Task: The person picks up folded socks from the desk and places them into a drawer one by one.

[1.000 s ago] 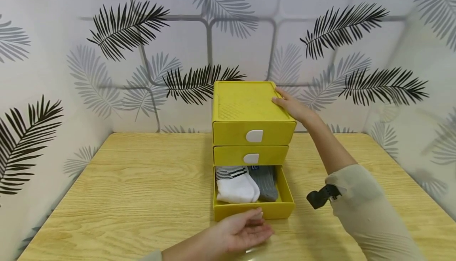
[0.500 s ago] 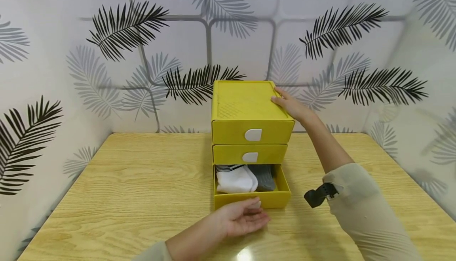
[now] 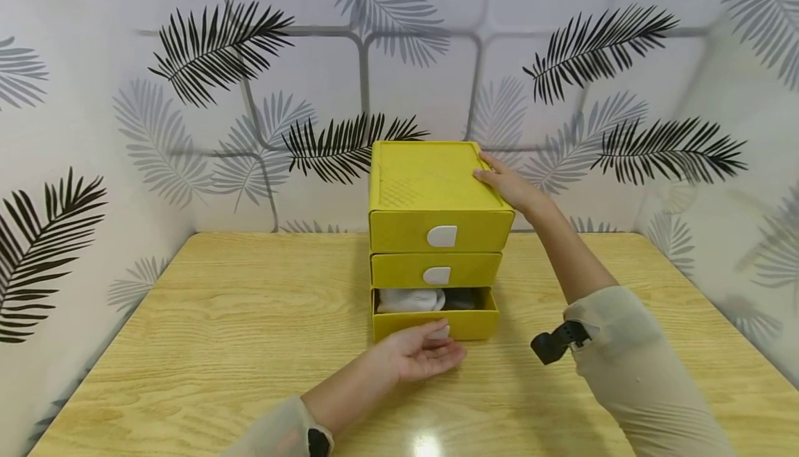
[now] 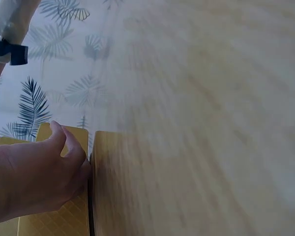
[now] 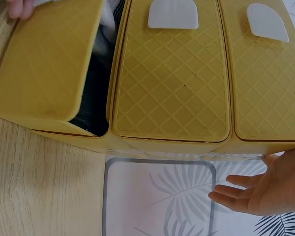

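The bottom drawer (image 3: 435, 323) of the yellow drawer unit (image 3: 431, 193) stands partly pulled out, and we see it at the foot of the unit near the middle of the desk (image 3: 206, 346). Inside its gap lie a white sock (image 3: 408, 299) on the left and a grey sock (image 3: 460, 298) beside it on the right, both mostly hidden under the drawer above. Our left hand (image 3: 417, 354) sits directly in front of the drawer's face, palm turned up, with relaxed fingers touching the front panel at its white handle tab; in the left wrist view the fingers (image 4: 64, 147) rest against the yellow front. This grip is released, pressing flat rather than grasping anything.

Above it, the middle drawer (image 3: 436, 270) and the top drawer (image 3: 440, 233) sit flush in the unit, each with a white tab.

Our right hand (image 3: 507, 183) lies on the right rear edge of the unit's top, well apart from the bottom drawer. Its fingers are straight, so this grip is also released, merely resting on the unit. The right wrist view shows those fingers (image 5: 246, 189) spread and relaxed.

Behind the desk runs a wall papered with palm leaves (image 3: 218, 48).
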The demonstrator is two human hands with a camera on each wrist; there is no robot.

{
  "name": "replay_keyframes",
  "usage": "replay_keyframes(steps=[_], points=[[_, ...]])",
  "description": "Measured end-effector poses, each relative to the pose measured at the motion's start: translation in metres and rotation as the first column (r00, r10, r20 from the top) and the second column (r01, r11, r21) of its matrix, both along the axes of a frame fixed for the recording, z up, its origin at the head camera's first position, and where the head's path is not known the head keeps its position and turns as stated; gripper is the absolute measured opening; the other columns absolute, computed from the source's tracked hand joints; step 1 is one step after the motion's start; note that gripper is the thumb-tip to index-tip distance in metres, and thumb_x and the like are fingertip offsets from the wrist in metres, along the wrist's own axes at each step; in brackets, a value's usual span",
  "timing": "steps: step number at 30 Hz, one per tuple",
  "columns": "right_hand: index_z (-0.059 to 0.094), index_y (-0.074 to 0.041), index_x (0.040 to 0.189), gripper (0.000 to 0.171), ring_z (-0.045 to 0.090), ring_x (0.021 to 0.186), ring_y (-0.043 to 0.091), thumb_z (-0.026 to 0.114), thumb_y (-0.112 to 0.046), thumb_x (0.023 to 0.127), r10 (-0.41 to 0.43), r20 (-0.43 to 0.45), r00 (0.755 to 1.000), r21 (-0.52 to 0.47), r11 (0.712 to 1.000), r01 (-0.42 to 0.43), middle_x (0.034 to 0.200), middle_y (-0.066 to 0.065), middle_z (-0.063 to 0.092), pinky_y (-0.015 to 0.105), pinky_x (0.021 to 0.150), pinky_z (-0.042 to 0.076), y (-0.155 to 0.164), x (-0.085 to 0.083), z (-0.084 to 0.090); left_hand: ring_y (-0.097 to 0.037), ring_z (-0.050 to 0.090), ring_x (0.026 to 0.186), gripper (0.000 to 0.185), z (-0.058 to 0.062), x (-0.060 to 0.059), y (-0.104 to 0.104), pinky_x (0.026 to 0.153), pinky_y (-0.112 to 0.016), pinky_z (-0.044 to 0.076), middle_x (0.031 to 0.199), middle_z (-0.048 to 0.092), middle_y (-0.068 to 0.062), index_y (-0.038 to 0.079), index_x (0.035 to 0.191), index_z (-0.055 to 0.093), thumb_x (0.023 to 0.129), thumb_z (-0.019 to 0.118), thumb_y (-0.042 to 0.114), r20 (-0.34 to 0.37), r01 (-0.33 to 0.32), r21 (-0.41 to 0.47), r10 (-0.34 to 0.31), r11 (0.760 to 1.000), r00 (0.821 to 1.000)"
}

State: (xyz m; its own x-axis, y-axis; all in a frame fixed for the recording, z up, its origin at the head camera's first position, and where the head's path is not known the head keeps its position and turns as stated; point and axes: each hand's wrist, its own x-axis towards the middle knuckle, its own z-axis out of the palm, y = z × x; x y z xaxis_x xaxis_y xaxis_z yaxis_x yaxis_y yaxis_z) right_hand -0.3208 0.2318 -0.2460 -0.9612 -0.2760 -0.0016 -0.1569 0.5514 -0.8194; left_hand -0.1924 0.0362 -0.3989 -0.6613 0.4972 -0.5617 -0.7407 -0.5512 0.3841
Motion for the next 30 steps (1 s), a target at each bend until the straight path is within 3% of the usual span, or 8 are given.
replay_keyframes(steps=[15,20,24,30], points=[[0.001,-0.009,0.148,0.061,0.005,0.135,0.032,0.034,-0.028,0.1,-0.01,-0.008,1.0,-0.012,1.0,0.01,0.151,0.018,-0.002,0.046,0.107,0.007,0.003,-0.001,0.0,-0.036,0.036,0.124,0.05,0.001,-0.034,0.007,0.098,-0.037,0.035,0.135,0.033,-0.027,-0.017,0.129,0.03,0.094,0.053,0.011,0.012,-0.063,0.033,0.063,0.997,0.998],[0.0,-0.009,0.148,0.061,0.011,0.133,0.033,0.034,-0.027,0.101,-0.009,-0.012,1.0,-0.015,1.0,0.009,0.151,0.019,-0.001,0.045,0.107,0.01,0.002,0.0,0.0,-0.036,0.035,0.125,0.048,-0.002,-0.045,0.004,0.099,-0.036,0.034,0.136,0.032,-0.026,-0.016,0.13,0.03,0.095,0.05,0.009,0.001,-0.016,0.034,0.016,0.999,1.0],[0.0,-0.008,0.148,0.061,0.005,0.135,0.032,0.033,-0.027,0.101,-0.013,-0.031,0.999,0.012,1.0,0.013,0.151,0.019,-0.001,0.046,0.107,0.006,0.002,-0.001,0.0,-0.038,0.034,0.126,0.039,-0.004,-0.054,0.0,0.1,-0.037,0.032,0.136,0.032,-0.028,-0.016,0.124,0.035,0.096,0.047,0.008,-0.027,0.023,0.02,-0.023,1.0,0.999],[-0.001,-0.006,0.148,0.06,0.001,0.136,0.032,0.032,-0.027,0.101,-0.009,-0.028,1.0,0.033,0.999,0.01,0.15,0.019,-0.003,0.045,0.107,0.004,0.002,0.0,0.0,-0.037,0.037,0.123,0.033,-0.009,-0.052,-0.004,0.098,-0.039,0.035,0.127,0.04,-0.026,-0.014,0.113,0.042,0.096,0.05,0.013,-0.094,0.072,-0.045,-0.076,0.996,0.993]])
